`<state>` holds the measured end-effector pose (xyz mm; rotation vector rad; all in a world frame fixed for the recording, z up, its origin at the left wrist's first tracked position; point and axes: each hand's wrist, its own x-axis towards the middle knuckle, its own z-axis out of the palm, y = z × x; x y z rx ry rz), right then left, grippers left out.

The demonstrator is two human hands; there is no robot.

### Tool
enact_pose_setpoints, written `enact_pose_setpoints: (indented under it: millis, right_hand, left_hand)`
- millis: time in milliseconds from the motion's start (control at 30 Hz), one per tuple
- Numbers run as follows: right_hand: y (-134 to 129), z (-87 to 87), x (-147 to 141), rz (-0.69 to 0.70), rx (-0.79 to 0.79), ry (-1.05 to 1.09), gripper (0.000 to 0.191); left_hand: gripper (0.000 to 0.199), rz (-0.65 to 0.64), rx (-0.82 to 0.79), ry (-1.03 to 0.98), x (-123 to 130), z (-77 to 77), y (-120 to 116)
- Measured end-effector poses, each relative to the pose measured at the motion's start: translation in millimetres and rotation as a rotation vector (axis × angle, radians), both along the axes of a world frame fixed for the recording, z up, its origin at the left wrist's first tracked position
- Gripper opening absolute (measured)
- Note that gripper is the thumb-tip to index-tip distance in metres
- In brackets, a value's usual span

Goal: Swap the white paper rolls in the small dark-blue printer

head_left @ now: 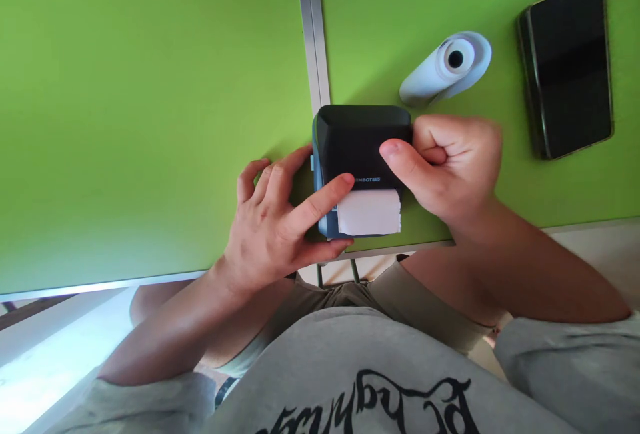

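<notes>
A black label printer (367,144) with small lettering on its lid lies near the table's front edge. A strip of white paper (370,212) sticks out of its front slot. My left hand (273,217) grips the printer's left side, one finger on the lid by the lettering and the thumb at the front edge. At the right side is my right hand (450,164), its fingers curled against the printer and the thumb lying over the lid. Those curled fingertips are partly hidden.
Behind the printer to the right, a white paper roll (433,77) with a dark core lies on the green table (150,87). Farther right is a black smartphone (570,67), apparently on top of another dark object. A metal seam (314,34) runs between the table panels.
</notes>
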<state>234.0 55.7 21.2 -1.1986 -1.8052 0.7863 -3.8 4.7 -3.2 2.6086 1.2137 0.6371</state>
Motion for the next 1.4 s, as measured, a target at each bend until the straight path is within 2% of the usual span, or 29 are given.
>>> enact_pose_setpoints:
  millis: [1233,1400]
  right_hand:
    - [-1.3,1.1,1.8,0.003,-0.039,0.016,0.060]
    - [-1.1,1.8,0.7,0.026,0.000,0.018,0.059]
  left_hand:
    - [0.083,0.000,-0.021,-0.013,-0.8,-0.4,-0.3]
    - [0.084,0.002,-0.011,-0.014,-0.5,-0.1,-0.3]
